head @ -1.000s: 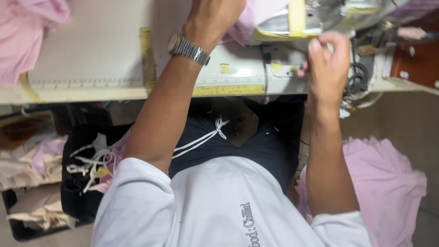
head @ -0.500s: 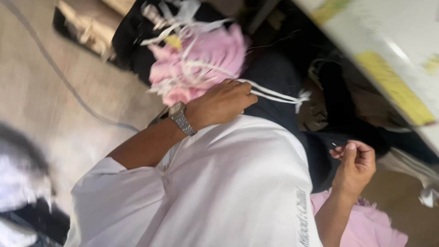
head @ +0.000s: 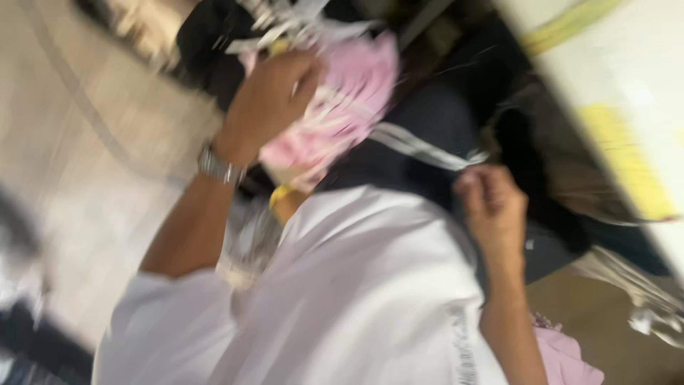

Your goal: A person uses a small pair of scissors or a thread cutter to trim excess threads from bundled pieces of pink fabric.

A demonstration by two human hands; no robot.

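The view is blurred and tilted. My left hand (head: 267,103), with a metal watch (head: 217,165) on the wrist, grips a bundle of pink fabric pieces (head: 342,107) with white strips (head: 427,150) trailing from it. The bundle hangs over a dark bin (head: 206,43) beside my lap. My right hand (head: 491,203) is curled into a loose fist near my lap, below the table edge; whether it pinches anything is unclear. My white shirt (head: 356,299) fills the lower middle.
A white sewing table (head: 620,93) with a yellow tape strip (head: 627,160) runs along the upper right. More pink fabric (head: 563,356) lies at the lower right. Beige floor (head: 92,178) spreads to the left.
My left hand left the table, dropped to the bin of pink pieces, took hold of a bundle and lifted it. My right hand came down off the machine. The view swung left.
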